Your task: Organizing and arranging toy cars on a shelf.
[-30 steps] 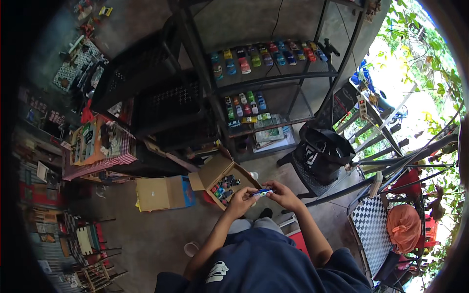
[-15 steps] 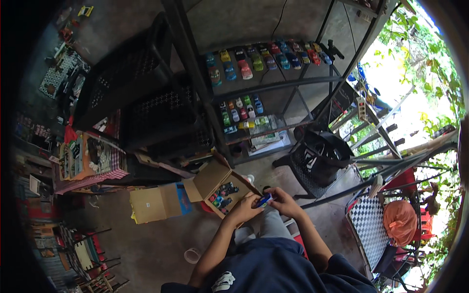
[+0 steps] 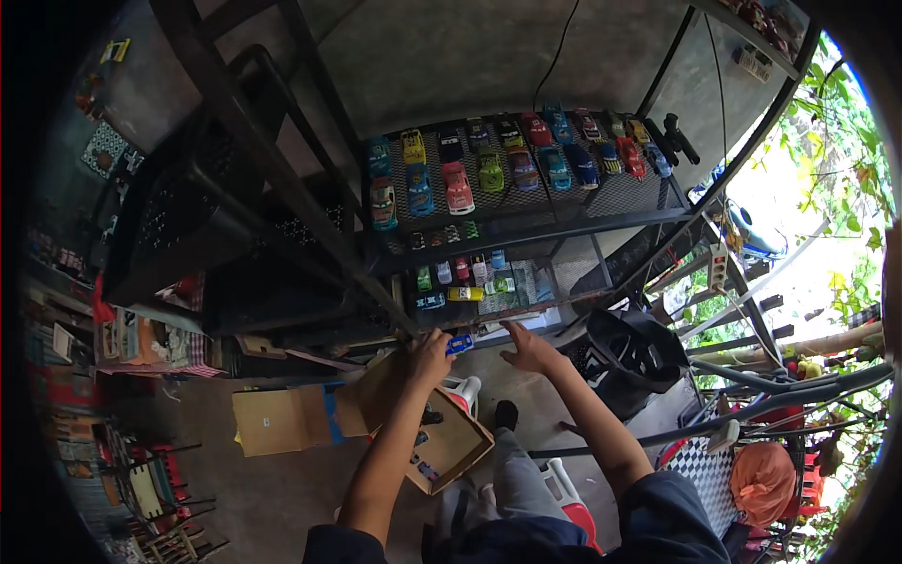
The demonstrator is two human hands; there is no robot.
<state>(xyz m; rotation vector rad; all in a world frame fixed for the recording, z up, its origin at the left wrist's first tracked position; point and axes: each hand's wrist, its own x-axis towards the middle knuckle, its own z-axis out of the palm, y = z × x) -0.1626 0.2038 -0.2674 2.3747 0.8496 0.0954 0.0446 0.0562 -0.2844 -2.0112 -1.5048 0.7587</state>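
A small blue toy car is gripped in the fingers of my left hand, reached out in front of the lower shelf. My right hand is apart from it to the right, fingers spread, holding nothing. Beyond both hands, rows of colourful toy cars stand on the upper mesh shelf, among them a pink car. Several smaller cars, including a yellow one, stand on the lower shelf. Under my left forearm is an open cardboard box with several dark toy cars inside, partly hidden by the arm.
A black chair stands right of the shelf. A dark metal post slants down at the left. Flattened cardboard lies left of the box. A checkered table with an orange bundle is at the right.
Both hands have moved from above the box out toward the lower shelf. My right hand has let go of the blue car, which stays in my left. The view has tilted toward the shelves.
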